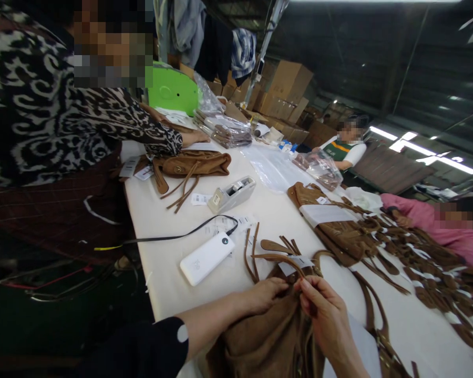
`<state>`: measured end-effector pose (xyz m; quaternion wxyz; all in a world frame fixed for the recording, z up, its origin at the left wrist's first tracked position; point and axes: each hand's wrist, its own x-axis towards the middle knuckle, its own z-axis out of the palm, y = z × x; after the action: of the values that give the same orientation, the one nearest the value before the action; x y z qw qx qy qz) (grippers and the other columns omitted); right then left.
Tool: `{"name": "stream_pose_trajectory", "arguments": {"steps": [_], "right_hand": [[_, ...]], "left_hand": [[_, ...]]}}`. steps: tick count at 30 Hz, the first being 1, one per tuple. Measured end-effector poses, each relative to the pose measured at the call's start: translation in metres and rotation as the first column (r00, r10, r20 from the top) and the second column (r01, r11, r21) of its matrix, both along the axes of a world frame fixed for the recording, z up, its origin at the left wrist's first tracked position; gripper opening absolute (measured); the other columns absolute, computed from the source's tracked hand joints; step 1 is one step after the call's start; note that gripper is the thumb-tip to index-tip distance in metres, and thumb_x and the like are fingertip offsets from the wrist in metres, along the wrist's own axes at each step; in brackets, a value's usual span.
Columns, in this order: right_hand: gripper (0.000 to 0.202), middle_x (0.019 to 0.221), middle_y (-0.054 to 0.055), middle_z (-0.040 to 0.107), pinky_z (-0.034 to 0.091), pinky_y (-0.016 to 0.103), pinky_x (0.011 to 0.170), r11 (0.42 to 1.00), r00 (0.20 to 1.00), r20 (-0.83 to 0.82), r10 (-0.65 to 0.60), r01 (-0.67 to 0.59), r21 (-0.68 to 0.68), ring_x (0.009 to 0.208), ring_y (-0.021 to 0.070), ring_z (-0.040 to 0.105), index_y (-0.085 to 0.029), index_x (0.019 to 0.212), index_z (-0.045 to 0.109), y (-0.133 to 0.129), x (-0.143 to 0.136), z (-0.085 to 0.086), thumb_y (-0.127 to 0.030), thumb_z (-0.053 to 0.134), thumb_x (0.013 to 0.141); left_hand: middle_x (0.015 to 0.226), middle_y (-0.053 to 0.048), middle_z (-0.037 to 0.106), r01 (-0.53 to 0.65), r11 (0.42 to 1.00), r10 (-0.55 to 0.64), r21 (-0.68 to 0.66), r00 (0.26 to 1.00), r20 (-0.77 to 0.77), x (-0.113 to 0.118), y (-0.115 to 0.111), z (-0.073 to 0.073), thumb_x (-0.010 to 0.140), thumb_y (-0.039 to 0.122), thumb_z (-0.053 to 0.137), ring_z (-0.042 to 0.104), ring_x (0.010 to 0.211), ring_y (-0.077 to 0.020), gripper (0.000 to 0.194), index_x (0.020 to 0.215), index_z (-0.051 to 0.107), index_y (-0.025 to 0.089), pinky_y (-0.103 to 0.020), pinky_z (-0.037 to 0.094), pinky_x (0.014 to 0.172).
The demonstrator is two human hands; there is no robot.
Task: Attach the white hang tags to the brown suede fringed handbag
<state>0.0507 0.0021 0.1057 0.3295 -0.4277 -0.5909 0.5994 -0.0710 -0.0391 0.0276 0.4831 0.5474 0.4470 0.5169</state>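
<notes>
A brown suede-like bag (pixel 268 341) with thin straps lies at the table's near edge in front of me. My left hand (pixel 265 295) rests at the bag's upper edge with fingers curled onto the material; the fingertips are partly hidden. Thumb and fingers of my right hand (pixel 325 304) pinch a narrow brown strap (pixel 286 259) at the top of the bag. A white paper tag (pixel 297 264) lies just beyond the fingers. Loose strap ends stick out past the bag onto the table.
Beyond the bag lie a white power bank (pixel 207 258) with a black cord, and a tape dispenser (pixel 232 194). A co-worker's hand (pixel 195 137) is near another brown bag (pixel 197 164). Many strapped bags (pixel 339 231) cover the right side. Plastic sheets (pixel 270 168) lie farther back.
</notes>
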Motion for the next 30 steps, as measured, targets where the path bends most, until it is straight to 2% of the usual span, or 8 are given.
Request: {"name": "stream_pose_trajectory", "arguments": {"steps": [3, 7, 9, 12, 16, 20, 25, 30], "right_hand": [[0.024, 0.064, 0.0, 0.055, 0.025, 0.02, 0.041, 1.0, 1.0, -0.012, 0.003, -0.003, -0.011, 0.046, 0.0062, 0.035, -0.016, 0.069, 0.057, 0.001, 0.003, 0.001, -0.037, 0.067, 0.064], [0.024, 0.061, 0.0, 0.054, 0.025, 0.02, 0.04, 1.0, 1.0, -0.023, -0.01, 0.01, -0.015, 0.046, 0.0068, 0.035, -0.016, 0.069, 0.057, 0.0, 0.004, 0.002, -0.037, 0.067, 0.063], [0.025, 0.061, 0.0, 0.054, 0.025, 0.02, 0.039, 1.0, 0.999, -0.026, -0.025, 0.025, -0.019, 0.045, 0.007, 0.036, -0.016, 0.069, 0.057, 0.0, 0.003, 0.002, -0.037, 0.068, 0.062], [0.024, 0.064, 0.001, 0.056, 0.027, 0.02, 0.038, 0.999, 0.999, -0.03, -0.036, 0.035, -0.026, 0.046, 0.0066, 0.037, -0.015, 0.069, 0.058, 0.0, 0.001, 0.002, -0.035, 0.069, 0.061], [0.022, 0.063, 0.001, 0.056, 0.028, 0.018, 0.039, 0.999, 0.998, -0.035, -0.043, 0.042, -0.027, 0.046, 0.0059, 0.038, -0.016, 0.069, 0.058, 0.0, -0.002, 0.001, -0.033, 0.07, 0.061], [0.022, 0.064, 0.001, 0.057, 0.029, 0.018, 0.038, 0.998, 0.996, -0.075, -0.05, 0.048, -0.038, 0.047, 0.0061, 0.038, -0.016, 0.069, 0.058, -0.001, -0.003, 0.0, -0.031, 0.071, 0.06], [0.021, 0.066, 0.001, 0.058, 0.03, 0.016, 0.039, 0.996, 0.992, -0.109, -0.064, 0.057, -0.066, 0.048, 0.0055, 0.039, -0.016, 0.07, 0.058, -0.001, -0.004, 0.001, -0.029, 0.071, 0.06], [0.023, 0.066, 0.001, 0.058, 0.031, 0.016, 0.038, 0.992, 0.988, -0.123, -0.096, 0.085, -0.097, 0.047, 0.0053, 0.039, -0.016, 0.071, 0.058, -0.002, -0.004, 0.001, -0.028, 0.073, 0.058]], "left_hand": [[0.1, -0.004, 0.061, 0.022, 1.0, -0.022, -0.004, 0.996, -0.084, -0.025, -0.044, 0.011, 0.074, 0.022, 0.049, 0.051, 0.096, -0.0195, 0.029, 0.1, 0.061, 0.02, -0.03, 0.037, 0.088], [0.09, -0.005, 0.058, -0.211, 0.974, 0.213, -0.083, 0.977, 0.011, -0.046, -0.114, 0.023, 0.079, 0.03, 0.047, 0.053, 0.085, -0.0161, 0.024, 0.093, 0.062, 0.018, -0.026, 0.04, 0.078], [0.086, -0.006, 0.055, -0.31, 0.95, 0.31, -0.036, 0.951, -0.009, -0.047, -0.145, 0.025, 0.079, 0.033, 0.047, 0.052, 0.08, -0.0154, 0.022, 0.089, 0.06, 0.018, -0.025, 0.041, 0.073], [0.089, -0.007, 0.055, -0.321, 0.945, 0.327, 0.062, 0.935, -0.139, -0.037, -0.174, 0.019, 0.078, 0.029, 0.05, 0.051, 0.083, -0.0169, 0.019, 0.094, 0.057, 0.021, -0.027, 0.042, 0.075], [0.097, -0.006, 0.055, -0.359, 0.91, 0.403, 0.208, 0.886, -0.23, -0.015, -0.178, -0.001, 0.071, 0.017, 0.056, 0.051, 0.089, -0.0183, 0.039, 0.108, 0.046, 0.026, -0.027, 0.042, 0.078], [0.099, -0.004, 0.053, -0.481, 0.856, 0.515, 0.187, 0.82, -0.25, 0.0, -0.167, -0.013, 0.06, 0.002, 0.051, 0.05, 0.091, -0.0177, 0.053, 0.106, 0.044, 0.026, -0.026, 0.042, 0.08], [0.085, -0.003, 0.051, -0.554, 0.825, 0.563, 0.112, 0.79, -0.243, 0.005, -0.158, -0.014, 0.049, -0.003, 0.043, 0.051, 0.081, -0.0155, 0.044, 0.085, 0.05, 0.021, -0.022, 0.043, 0.07], [0.08, -0.001, 0.051, -0.581, 0.792, 0.609, 0.188, 0.776, -0.167, 0.002, -0.159, -0.016, 0.045, -0.005, 0.04, 0.051, 0.076, -0.0139, 0.04, 0.075, 0.048, 0.02, -0.021, 0.042, 0.066]]}}
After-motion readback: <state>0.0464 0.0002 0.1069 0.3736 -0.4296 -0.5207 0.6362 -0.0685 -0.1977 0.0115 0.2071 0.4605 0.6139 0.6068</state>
